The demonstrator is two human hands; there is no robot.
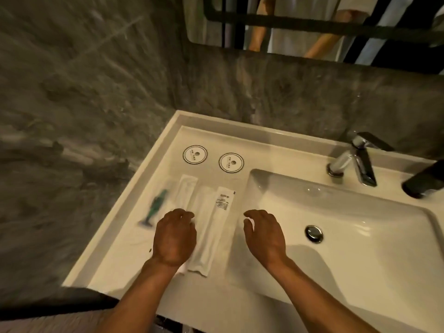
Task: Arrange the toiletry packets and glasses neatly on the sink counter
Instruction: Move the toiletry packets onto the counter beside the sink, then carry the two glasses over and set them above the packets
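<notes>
Three long toiletry packets lie side by side on the white ceramic sink counter (pixel 134 255), left of the basin, running near-to-far. Leftmost: clear plastic packet w/ a green-handled razor (pixel 155 207) inside, blurred. Middle: long white packet (pixel 186 193), its near end hidden under your left hand. Rightmost: long white paper packet w/ black printed text (pixel 212 233), near end reaching toward the counter's front edge. The middle and right packets look touching or overlapping along their long sides; can't tell which.

Behind the packets, toward the wall: two round white paper-capped glasses w/ black ring print, left one (pixel 195 154) and right one (pixel 231 162), set apart from each other.

Your left hand (pixel 174 236), palm down, fingers curled, rests over the middle packet's near end; can't tell if it grips. Your right hand (pixel 263 233) hovers loosely spread, holding nothing, over the basin's left rim, just right of the printed packet. Hands apart.

Further out: rectangular white basin w/ chrome drain plug (pixel 313 234), chrome faucet (pixel 355 159) at rear, dark grey marble wall (pixel 84 92), black-framed mirror (pixel 312 27) above.
</notes>
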